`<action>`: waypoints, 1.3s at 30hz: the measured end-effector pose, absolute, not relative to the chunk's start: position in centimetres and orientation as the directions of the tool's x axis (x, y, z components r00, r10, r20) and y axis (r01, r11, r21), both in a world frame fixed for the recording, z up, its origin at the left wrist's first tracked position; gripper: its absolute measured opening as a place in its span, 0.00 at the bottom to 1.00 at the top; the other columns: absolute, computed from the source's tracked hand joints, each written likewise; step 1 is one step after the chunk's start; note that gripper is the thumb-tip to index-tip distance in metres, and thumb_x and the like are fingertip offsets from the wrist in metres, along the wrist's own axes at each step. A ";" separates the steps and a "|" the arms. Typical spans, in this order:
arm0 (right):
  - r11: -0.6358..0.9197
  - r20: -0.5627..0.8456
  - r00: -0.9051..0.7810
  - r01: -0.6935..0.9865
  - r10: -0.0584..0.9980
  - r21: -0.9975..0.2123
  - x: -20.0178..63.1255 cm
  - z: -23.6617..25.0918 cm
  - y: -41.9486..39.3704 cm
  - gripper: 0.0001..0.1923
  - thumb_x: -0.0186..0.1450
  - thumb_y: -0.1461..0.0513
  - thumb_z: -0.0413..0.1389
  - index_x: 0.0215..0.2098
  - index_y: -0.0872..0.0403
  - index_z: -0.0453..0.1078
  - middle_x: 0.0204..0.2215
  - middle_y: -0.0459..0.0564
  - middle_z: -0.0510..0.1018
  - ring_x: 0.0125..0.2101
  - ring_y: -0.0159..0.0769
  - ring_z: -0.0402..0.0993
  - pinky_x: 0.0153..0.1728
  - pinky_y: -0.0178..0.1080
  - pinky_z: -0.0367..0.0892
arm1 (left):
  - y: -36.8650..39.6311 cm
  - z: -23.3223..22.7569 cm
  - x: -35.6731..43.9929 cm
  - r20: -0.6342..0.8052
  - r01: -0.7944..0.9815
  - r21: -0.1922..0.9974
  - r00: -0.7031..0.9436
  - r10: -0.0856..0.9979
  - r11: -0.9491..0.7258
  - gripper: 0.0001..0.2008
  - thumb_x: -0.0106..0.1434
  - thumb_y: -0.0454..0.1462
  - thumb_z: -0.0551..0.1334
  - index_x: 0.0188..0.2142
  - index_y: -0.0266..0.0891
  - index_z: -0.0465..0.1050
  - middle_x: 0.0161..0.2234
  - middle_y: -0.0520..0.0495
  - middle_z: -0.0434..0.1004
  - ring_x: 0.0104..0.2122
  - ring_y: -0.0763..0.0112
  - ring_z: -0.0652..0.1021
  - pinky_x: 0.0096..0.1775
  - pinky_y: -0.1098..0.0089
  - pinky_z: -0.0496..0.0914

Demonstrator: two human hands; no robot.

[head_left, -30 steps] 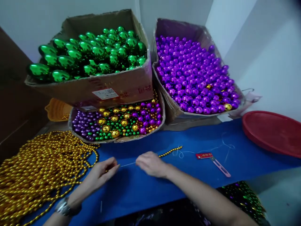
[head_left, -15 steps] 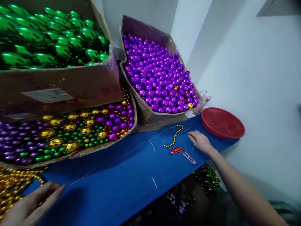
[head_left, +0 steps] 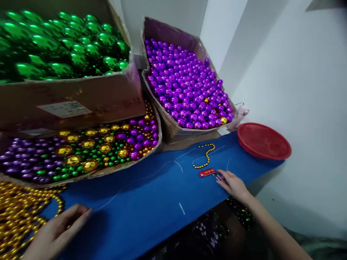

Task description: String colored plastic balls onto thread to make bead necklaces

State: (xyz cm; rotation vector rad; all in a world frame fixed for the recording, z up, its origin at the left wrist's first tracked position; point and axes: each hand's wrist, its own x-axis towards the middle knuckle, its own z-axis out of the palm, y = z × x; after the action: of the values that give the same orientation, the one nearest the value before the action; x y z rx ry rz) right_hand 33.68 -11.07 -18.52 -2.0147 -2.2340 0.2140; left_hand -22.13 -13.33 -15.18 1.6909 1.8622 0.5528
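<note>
My left hand (head_left: 61,229) is at the lower left, thumb and forefinger pinched on the end of a thin white thread (head_left: 115,196). The thread runs over the blue tabletop (head_left: 141,206) towards a short curved string of gold beads (head_left: 208,159). My right hand (head_left: 235,185) reaches down over a small pink-handled cutter (head_left: 218,177), its thumb and fingers apart on either side of the handle and partly hiding it. A red packet (head_left: 206,172) with light print lies against the cutter's other end.
Cardboard boxes hold large green beads (head_left: 78,47), purple beads (head_left: 187,86) and mixed beads (head_left: 89,144). Gold bead strands (head_left: 24,213) lie heaped at the left. A red plastic basin (head_left: 264,141) stands at the right end by the wall. A short white thread piece (head_left: 181,208) lies near the front edge.
My right hand has moved from beyond the cutter down onto its handle. The left hand keeps its pinch on the thread. The whole view has shifted slightly.
</note>
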 end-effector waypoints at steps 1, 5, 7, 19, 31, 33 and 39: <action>0.097 0.005 -0.097 0.977 0.995 -0.191 34.0 -18.4 -11.0 0.18 0.64 0.54 0.49 0.49 0.51 0.68 0.34 0.51 0.75 0.36 0.39 0.73 0.38 0.38 0.68 | -13.3 -14.7 -22.0 -0.150 0.744 0.657 -0.026 0.988 0.119 0.19 0.57 0.55 0.53 0.24 0.44 0.67 0.19 0.57 0.68 0.22 0.71 0.69 0.24 0.75 0.64; 0.049 0.062 -0.037 0.976 0.997 -0.211 33.9 -16.9 -9.9 0.18 0.66 0.56 0.42 0.41 0.56 0.71 0.30 0.56 0.75 0.29 0.42 0.74 0.32 0.42 0.68 | -13.7 -13.2 -21.7 -0.140 0.694 0.714 0.006 0.990 0.097 0.19 0.56 0.53 0.55 0.24 0.40 0.65 0.19 0.55 0.63 0.21 0.73 0.65 0.23 0.75 0.62; 0.060 0.105 -0.034 0.967 0.994 -0.248 31.4 -15.7 -9.1 0.21 0.68 0.57 0.38 0.49 0.57 0.65 0.37 0.59 0.75 0.33 0.42 0.75 0.35 0.43 0.69 | -14.0 -12.8 -21.6 -0.148 0.670 0.734 -0.002 0.989 0.111 0.19 0.58 0.52 0.54 0.25 0.39 0.64 0.19 0.55 0.62 0.20 0.74 0.64 0.22 0.76 0.61; 0.492 -0.042 -0.514 0.840 0.857 -0.231 6.1 -15.5 -6.9 0.13 0.67 0.55 0.50 0.46 0.51 0.69 0.38 0.53 0.73 0.38 0.40 0.73 0.34 0.38 0.68 | -14.9 -11.9 -21.5 -0.153 0.648 0.752 -0.008 0.988 0.122 0.17 0.61 0.49 0.53 0.25 0.38 0.62 0.20 0.55 0.60 0.20 0.76 0.63 0.21 0.76 0.60; 0.405 -0.082 -0.424 0.897 0.902 -0.179 10.8 -15.6 -3.2 0.17 0.68 0.54 0.50 0.52 0.53 0.64 0.43 0.51 0.71 0.39 0.37 0.72 0.37 0.43 0.70 | -14.4 -14.1 -23.8 -0.075 0.905 0.414 -0.074 0.994 0.098 0.15 0.62 0.48 0.50 0.29 0.41 0.65 0.21 0.53 0.69 0.21 0.71 0.70 0.24 0.74 0.62; 0.387 -0.090 -0.410 0.901 0.908 -0.196 11.9 -15.5 -2.1 0.17 0.67 0.56 0.52 0.52 0.55 0.63 0.45 0.52 0.71 0.40 0.36 0.72 0.39 0.43 0.70 | -13.8 -15.0 -23.6 -0.059 0.975 0.201 -0.083 0.995 0.093 0.14 0.63 0.45 0.48 0.32 0.41 0.66 0.26 0.50 0.73 0.24 0.68 0.73 0.24 0.73 0.60; 0.341 -0.081 -0.367 0.911 0.926 -0.233 11.7 -16.2 0.1 0.16 0.67 0.59 0.53 0.51 0.56 0.64 0.48 0.52 0.70 0.42 0.38 0.71 0.41 0.45 0.69 | -12.5 -16.5 -22.3 0.007 0.992 -0.126 -0.015 1.000 0.016 0.16 0.66 0.41 0.44 0.36 0.38 0.68 0.32 0.44 0.72 0.31 0.62 0.75 0.23 0.71 0.60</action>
State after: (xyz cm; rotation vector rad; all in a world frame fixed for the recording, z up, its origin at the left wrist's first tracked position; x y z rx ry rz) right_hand 11.75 0.12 -16.17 -1.7280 -2.5182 0.3692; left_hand -22.31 -12.48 -16.50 2.2683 2.3032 -0.1382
